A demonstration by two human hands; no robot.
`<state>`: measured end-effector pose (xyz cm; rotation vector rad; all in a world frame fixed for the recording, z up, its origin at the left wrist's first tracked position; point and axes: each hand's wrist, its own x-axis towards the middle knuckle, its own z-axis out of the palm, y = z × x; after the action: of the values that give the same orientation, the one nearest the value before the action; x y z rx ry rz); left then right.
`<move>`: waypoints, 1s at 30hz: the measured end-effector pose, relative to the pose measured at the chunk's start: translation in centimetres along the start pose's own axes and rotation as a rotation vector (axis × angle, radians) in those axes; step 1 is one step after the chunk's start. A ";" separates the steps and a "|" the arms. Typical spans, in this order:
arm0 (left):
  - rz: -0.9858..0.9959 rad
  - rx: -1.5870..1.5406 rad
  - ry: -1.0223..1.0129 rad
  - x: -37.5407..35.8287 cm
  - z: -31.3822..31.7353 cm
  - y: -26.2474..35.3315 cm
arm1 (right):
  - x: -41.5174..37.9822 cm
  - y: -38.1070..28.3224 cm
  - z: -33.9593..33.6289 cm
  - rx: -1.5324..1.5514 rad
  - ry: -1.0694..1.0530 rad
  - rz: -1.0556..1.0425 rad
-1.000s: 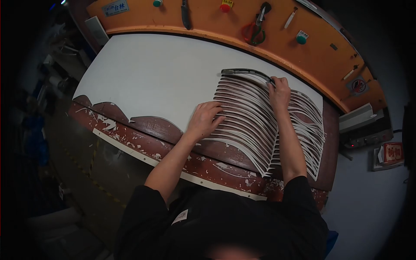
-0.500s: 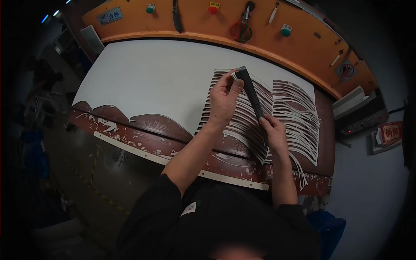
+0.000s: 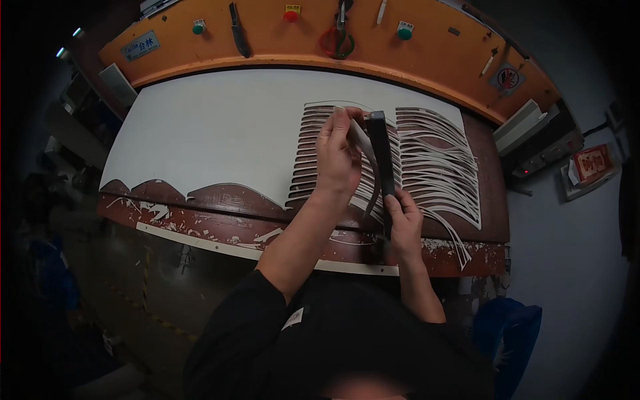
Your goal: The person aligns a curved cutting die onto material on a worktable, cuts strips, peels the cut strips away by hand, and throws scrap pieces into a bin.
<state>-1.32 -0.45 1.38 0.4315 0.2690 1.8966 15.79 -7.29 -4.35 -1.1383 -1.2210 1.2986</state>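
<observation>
My right hand (image 3: 404, 217) is closed around the lower part of a long, narrow black cutting die (image 3: 380, 153), held nearly upright over the sheet. Closed on a curved pale strip (image 3: 363, 143) is my left hand (image 3: 339, 157), its thumb pointing up. The strip bows down beside the die, with its dark lower end near the die's middle. Behind both hands lies a white sheet (image 3: 220, 133), cut into rows of thin curved ribs (image 3: 437, 160) with slots between them.
The sheet rests on a red-brown, scuffed cutting board (image 3: 233, 203) strewn with white scraps. An orange panel (image 3: 267, 40) behind carries a knife (image 3: 239, 33), scissors (image 3: 339, 40) and buttons. Loose thin strips (image 3: 453, 243) hang over the front edge. A red box (image 3: 592, 163) stands at right.
My left hand has drawn the pale strip away from the die, toward the left. The die stands more upright, and the whole view has shifted slightly.
</observation>
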 end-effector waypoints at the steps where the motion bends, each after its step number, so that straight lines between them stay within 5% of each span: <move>1: -0.031 0.012 0.010 0.4 -0.3 0.4 | -0.3 -0.1 -0.2 -0.032 -0.014 -0.061; 3: -0.022 0.048 0.122 1.2 -1.3 0.9 | -0.7 -1.1 -0.7 -0.097 -0.040 -0.179; 8: 0.079 0.074 0.361 4.6 -5.6 5.8 | 0.2 -2.3 -7.1 0.046 0.134 -0.060; 12: -0.016 0.153 0.261 4.3 -8.0 7.9 | 4.3 1.3 -16.8 -0.527 0.487 -0.120; 15: -0.020 0.136 0.344 4.5 -10.0 8.0 | 6.0 1.8 -20.8 -1.083 0.551 -0.120; 18: -0.044 0.139 0.349 5.5 -11.9 8.0 | 7.8 3.7 -22.6 -1.296 0.513 -0.051; 22: -0.050 0.240 0.344 7.4 -15.2 7.0 | 11.7 1.9 -15.5 -1.294 0.533 -0.465; 26: -0.007 0.730 0.312 7.0 -15.1 5.3 | 18.6 0.9 -5.4 -0.892 0.063 -0.537; 30: 0.105 0.945 0.184 6.5 -17.8 4.5 | 27.1 3.6 1.7 -0.986 -0.108 -0.602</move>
<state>-14.69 4.33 -11.97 0.8999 1.3051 1.8146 11.76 19.59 -8.07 -1.1846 -2.1785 0.2560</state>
